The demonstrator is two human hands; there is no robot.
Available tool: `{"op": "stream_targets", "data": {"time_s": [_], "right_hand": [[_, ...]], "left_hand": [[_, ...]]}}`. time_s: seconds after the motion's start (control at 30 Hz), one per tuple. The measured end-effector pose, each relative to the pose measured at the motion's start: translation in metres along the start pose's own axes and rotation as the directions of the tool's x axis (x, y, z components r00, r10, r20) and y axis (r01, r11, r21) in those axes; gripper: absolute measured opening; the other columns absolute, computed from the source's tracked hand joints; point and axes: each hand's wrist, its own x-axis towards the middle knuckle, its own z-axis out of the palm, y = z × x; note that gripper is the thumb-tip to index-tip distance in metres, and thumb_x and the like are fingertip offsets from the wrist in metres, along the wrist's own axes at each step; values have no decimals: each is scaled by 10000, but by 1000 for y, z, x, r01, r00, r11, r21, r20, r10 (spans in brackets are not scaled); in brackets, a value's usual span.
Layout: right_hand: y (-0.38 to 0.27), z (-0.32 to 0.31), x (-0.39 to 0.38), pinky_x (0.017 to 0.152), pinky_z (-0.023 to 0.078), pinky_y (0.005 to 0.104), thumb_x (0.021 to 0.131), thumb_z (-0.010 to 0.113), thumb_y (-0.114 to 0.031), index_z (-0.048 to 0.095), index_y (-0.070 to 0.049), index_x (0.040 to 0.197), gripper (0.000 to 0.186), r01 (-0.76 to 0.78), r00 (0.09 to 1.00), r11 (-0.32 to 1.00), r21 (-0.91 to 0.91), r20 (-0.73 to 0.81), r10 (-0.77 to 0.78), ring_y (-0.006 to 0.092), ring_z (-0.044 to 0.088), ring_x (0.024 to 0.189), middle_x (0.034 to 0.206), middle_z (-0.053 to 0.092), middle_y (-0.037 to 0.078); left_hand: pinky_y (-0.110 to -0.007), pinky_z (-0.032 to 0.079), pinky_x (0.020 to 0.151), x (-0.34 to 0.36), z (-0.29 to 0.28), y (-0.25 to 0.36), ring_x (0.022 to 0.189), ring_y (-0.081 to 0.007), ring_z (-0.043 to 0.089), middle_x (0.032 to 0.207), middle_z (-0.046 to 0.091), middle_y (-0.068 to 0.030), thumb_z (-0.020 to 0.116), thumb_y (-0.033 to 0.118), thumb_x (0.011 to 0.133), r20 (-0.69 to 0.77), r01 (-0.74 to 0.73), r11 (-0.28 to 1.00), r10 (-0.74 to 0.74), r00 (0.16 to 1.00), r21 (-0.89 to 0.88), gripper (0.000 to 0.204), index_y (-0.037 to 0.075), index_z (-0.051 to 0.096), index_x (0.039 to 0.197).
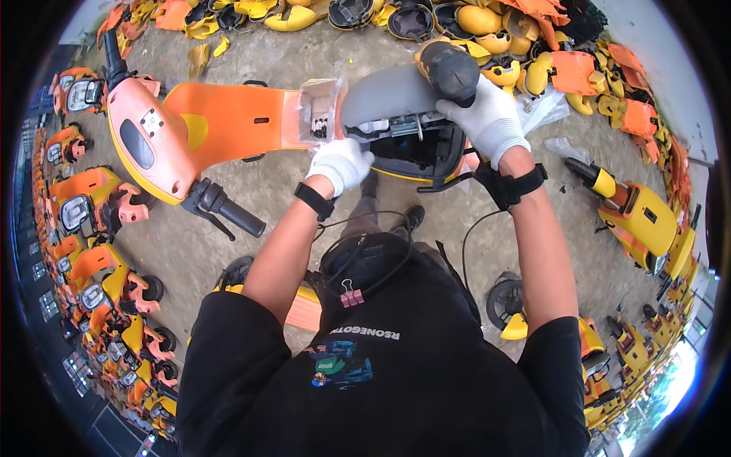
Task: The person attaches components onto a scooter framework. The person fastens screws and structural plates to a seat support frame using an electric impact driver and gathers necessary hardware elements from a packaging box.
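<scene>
Gloved L hand (340, 164) at 11 o'clock, fingers curled, hold unclear, R hand (487, 118) btwn 1 & 2, part-closed at dark rounded obj (451, 72), grip unclear, orange scooter (244, 114) w/ grey seat (381, 93) spanning 10 to 1.

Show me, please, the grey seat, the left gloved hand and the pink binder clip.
Grey seat (387, 93): head view, on its outer surface.
Left gloved hand (339, 164): head view, middle of the glove.
Pink binder clip (352, 298): head view, on its body.

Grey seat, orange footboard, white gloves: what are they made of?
Grey seat: probably matte vinyl or plastic; smooth, even surface. Orange footboard: likely hard moulded plastic, satin; curved form, soft sheen. White gloves: apparently knitted fabric, dull; ribbed cuffs. Any coating is unclear.
</scene>
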Motion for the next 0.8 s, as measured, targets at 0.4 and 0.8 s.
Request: {"op": "stream_targets", "data": {"time_s": [0.4,0.8], "right_hand": [[7,1,5,822,506,369,727,744,-228,637,-25,1039,388,67,996,993,99,-69,-60,336,655,917,969,682,175],[15,3,0,769,506,314,757,764,-236,665,-14,1022,359,69,993,998,15,-97,-67,216,670,808,887,713,110]], "left_hand": [[-473,519,822,101,117,52,963,-384,657,1016,658,-271,508,134,831,267,-205,976,180,947,69,421,-49,494,1210],[-444,520,845,155,168,34,1022,-336,648,1084,669,-189,534,229,826,122,11,998,-19,992,64,354,84,613,1138]]}}
